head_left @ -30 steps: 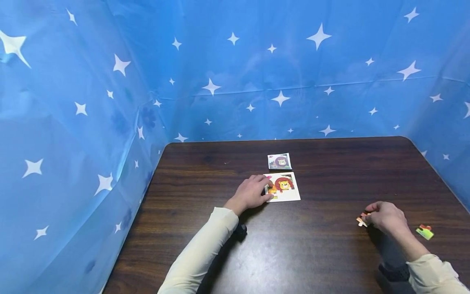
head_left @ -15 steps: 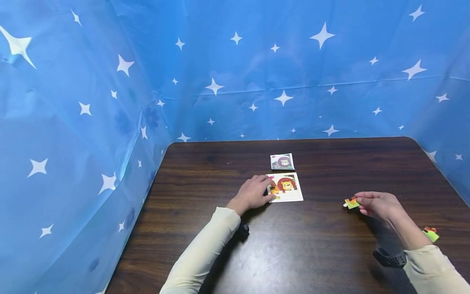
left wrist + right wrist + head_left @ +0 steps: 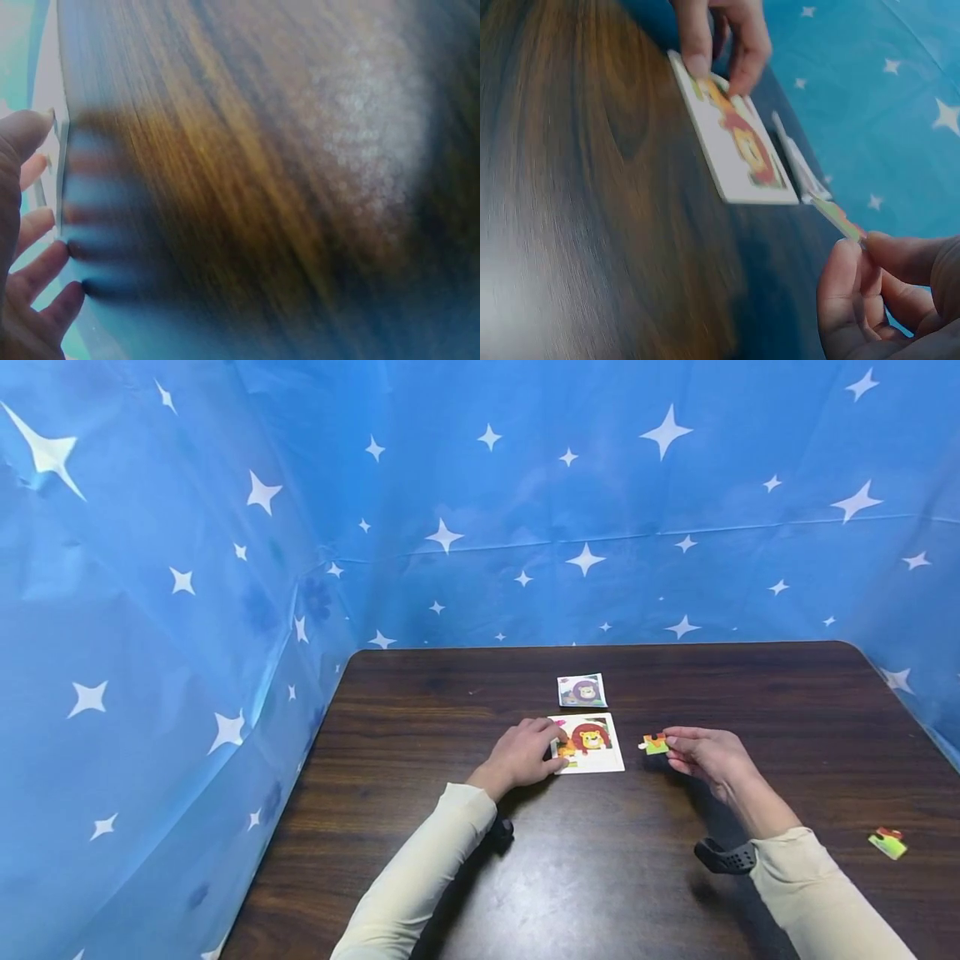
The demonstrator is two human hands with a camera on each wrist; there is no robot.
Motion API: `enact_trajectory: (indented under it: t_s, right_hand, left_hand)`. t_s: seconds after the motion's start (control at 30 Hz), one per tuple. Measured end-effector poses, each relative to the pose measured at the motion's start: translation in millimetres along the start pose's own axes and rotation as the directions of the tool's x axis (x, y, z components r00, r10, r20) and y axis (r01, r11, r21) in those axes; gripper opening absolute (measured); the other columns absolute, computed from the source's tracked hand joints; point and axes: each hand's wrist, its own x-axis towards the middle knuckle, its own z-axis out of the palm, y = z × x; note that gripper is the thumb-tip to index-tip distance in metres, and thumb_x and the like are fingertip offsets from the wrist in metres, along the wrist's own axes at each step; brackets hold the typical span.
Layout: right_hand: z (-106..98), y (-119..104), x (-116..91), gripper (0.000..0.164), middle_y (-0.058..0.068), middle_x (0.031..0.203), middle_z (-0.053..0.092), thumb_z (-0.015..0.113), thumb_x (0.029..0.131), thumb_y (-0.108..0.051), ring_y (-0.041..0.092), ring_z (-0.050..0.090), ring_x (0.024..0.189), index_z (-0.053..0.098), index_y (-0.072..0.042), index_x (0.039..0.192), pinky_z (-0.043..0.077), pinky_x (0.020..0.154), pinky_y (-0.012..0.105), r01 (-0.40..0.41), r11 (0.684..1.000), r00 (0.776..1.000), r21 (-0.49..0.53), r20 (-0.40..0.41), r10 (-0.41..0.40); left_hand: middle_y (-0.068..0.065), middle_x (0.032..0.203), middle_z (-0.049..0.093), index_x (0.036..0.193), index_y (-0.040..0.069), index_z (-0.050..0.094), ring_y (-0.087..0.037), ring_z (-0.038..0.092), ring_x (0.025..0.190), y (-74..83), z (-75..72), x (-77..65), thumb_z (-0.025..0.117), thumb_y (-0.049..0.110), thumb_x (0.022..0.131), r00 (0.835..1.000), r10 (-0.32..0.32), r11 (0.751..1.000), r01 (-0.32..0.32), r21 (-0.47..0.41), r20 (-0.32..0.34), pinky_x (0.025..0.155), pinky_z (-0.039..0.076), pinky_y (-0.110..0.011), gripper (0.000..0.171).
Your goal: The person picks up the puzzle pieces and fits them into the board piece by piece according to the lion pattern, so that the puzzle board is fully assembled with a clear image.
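Between thumb and fingertips, my right hand [image 3: 708,758] pinches an orange-and-green jigsaw piece [image 3: 655,744] just right of the puzzle board. In the right wrist view that jigsaw piece [image 3: 837,218] is seen nearly edge-on. The white-bordered puzzle board [image 3: 602,763] shows a lion picture along its upper part, with a bare white strip along the near side. My left hand [image 3: 520,753] rests on the board's left end, thumb by the near corner and fingers spread over the picture, partly covering it. In the left wrist view the fingertips [image 3: 56,255] sit at the board's edge.
A small lion picture card [image 3: 582,692] lies just behind the board. Another green-and-red jigsaw piece [image 3: 888,843] is far to the right on the dark wooden table [image 3: 592,877]. A blue star-patterned curtain [image 3: 510,493] stands behind and at the sides.
My right hand has picked up the jigsaw piece from the right side of the table and carried it left toward the board. My left hand stays on the board.
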Motion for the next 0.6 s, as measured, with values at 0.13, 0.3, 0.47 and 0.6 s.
enact_trajectory:
  t_s: [0.13,0.3,0.47,0.6]
  right_hand:
    - [23,2,8,0.045,-0.008,0.080,0.070,0.055,0.103,-0.003,0.002,0.068,0.072,0.045,0.012,0.144,0.060,0.072,0.020,-0.018,1.000,1.000,0.025,0.014,0.018]
    - [46,5,14,0.042,-0.005,0.080,0.070,0.056,0.102,-0.002,0.002,0.067,0.069,0.049,0.012,0.141,0.059,0.068,0.020,-0.039,0.998,0.999,0.041,0.030,0.037]
    - [66,7,20,0.042,-0.001,0.080,0.068,0.055,0.101,0.001,0.002,0.067,0.067,0.049,0.013,0.140,0.060,0.068,0.020,-0.061,0.997,0.997,0.040,0.038,0.060]
    - [78,7,24,0.041,0.000,0.080,0.069,0.053,0.101,0.003,0.003,0.067,0.067,0.048,0.015,0.140,0.060,0.069,0.021,-0.066,0.997,0.997,0.041,0.045,0.064]
  left_hand:
    - [-0.001,0.147,0.054,0.134,0.027,0.060,-0.022,0.051,0.134,-0.1,1.4,-0.6,0.060,0.051,0.098,1.000,0.005,1.000,-0.005,0.014,-0.005,0.109,0.045,-0.041,0.043]
    - [-0.001,0.147,0.054,0.134,0.028,0.060,-0.022,0.052,0.133,0.2,1.2,-0.5,0.060,0.051,0.098,1.000,0.015,1.000,-0.014,0.024,-0.019,0.108,0.046,-0.041,0.043]
    - [0.000,0.147,0.054,0.135,0.028,0.059,-0.021,0.052,0.134,-0.8,1.9,0.4,0.059,0.052,0.099,1.000,0.010,1.000,-0.010,0.025,-0.013,0.109,0.046,-0.041,0.043]
    - [0.000,0.148,0.053,0.135,0.029,0.059,-0.021,0.051,0.135,-1.4,0.9,0.9,0.059,0.052,0.099,1.000,0.001,1.000,-0.001,0.016,-0.008,0.109,0.045,-0.041,0.043]
